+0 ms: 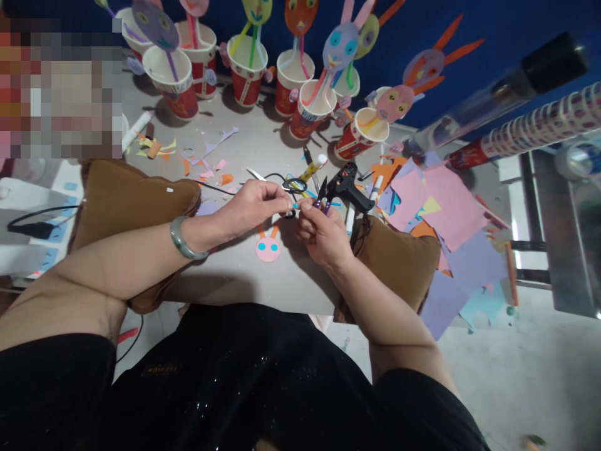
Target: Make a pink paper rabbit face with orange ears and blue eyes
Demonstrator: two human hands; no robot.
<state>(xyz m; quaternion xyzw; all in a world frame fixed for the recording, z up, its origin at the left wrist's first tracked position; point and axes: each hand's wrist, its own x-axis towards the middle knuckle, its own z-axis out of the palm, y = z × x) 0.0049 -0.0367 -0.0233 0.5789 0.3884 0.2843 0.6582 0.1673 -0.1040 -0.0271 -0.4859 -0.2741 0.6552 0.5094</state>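
My left hand (263, 203) is closed in a pinch at a tiny blue paper piece (295, 205). The fingertips of my right hand (323, 232) meet it from the other side. Small dark-bladed scissors with purple handles (327, 205) stick up out of my right hand, blades pointing away from me. Just below my hands, a pink paper rabbit face (267, 249) with blue eyes and orange ears lies on the table. Beyond my fingers are a black-handled pair of scissors (295, 185) and a yellow marker (313, 168).
A black glue gun (350, 188) lies right of my hands. Brown cushions (136, 216) flank the work area. Red paper cups (176, 94) with paper faces on straws line the back. Coloured paper sheets (451, 207) pile at right, with stacked cups (539, 128) above; scraps (206, 166) litter the left.
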